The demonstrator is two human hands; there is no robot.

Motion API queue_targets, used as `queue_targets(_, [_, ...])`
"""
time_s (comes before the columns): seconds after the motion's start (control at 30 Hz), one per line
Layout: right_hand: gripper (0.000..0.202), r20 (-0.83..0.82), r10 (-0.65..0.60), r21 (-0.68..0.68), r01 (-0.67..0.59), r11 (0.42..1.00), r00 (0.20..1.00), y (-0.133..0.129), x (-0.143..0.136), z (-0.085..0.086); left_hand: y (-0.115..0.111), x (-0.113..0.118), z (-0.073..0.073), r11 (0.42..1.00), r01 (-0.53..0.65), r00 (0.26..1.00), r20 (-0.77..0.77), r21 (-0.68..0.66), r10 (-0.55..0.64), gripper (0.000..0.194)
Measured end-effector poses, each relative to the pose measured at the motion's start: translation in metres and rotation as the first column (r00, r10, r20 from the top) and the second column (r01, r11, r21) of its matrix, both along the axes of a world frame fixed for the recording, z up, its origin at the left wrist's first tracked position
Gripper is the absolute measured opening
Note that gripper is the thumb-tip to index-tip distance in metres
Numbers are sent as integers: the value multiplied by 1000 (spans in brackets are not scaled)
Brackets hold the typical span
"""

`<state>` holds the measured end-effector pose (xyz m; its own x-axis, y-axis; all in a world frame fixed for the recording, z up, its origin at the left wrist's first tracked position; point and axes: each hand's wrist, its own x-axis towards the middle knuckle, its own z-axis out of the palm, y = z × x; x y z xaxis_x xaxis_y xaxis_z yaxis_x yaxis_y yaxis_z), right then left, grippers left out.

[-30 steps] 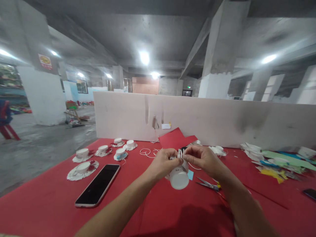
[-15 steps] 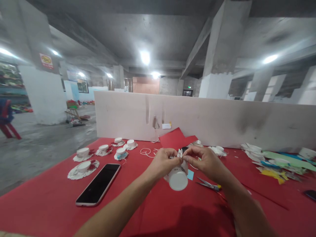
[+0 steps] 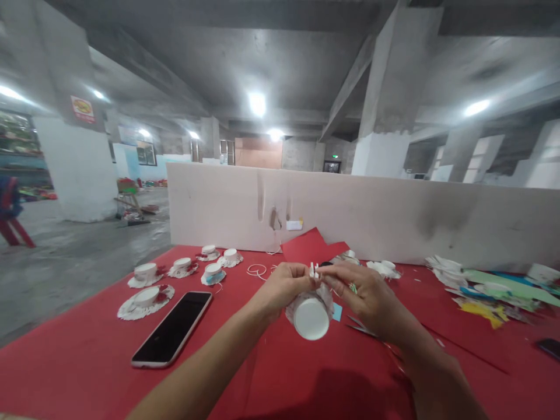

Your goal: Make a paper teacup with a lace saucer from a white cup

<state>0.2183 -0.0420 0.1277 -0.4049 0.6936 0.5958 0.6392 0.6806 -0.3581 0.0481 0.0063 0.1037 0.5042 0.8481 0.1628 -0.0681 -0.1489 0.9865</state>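
Both hands meet at the middle of the red table. My left hand [image 3: 286, 286] pinches the fringed edge of a white paper cup piece [image 3: 311, 319], whose round base faces me. At the same edge, the fingertips of my right hand [image 3: 356, 289] are pressed together on thin white strips standing up between the hands. A bit of green shows by the right fingers. Scissors [image 3: 361, 327] lie partly under my right hand, and a light blue paper square [image 3: 336, 312] lies beside the cup piece.
A phone [image 3: 172, 329] and several small white cup hats [image 3: 146, 296] lie at the left. Red paper [image 3: 310, 246] and white string [image 3: 256, 270] are behind the hands. Paper scraps [image 3: 485, 309] are heaped at the right. A pale board [image 3: 371, 216] stands along the back.
The cup piece has turned so its base and fringe show more. My right hand has tilted over and shifted slightly left, covering the scissors' handles.
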Motion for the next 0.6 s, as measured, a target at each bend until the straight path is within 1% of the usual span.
queue_targets(0.1, [23, -132, 73, -131, -91, 987, 989, 9, 8, 0, -5, 0, 3, 999, -5, 998, -66, 49, 8, 20])
queue_targets(0.23, [21, -221, 136, -253, -191, 948, 966, 17, 11, -3, -8, 1, 4, 995, 1, 994, -110, 96, 10, 19])
queue_targets(0.4, [18, -351, 192, -345, -318, 883, 916, 23, 11, -8, -8, 1, 2, 991, 29, 992, -127, 130, -12, 16])
queue_targets(0.5, [19, -370, 199, -373, -341, 863, 908, 25, 13, -9, -8, 0, 2, 986, 38, 993, -115, 159, -20, 13])
queue_targets(0.6, [21, -324, 190, -381, -312, 870, 927, 24, 14, -8, -8, 1, 2, 983, 24, 991, -137, 180, 1, 13])
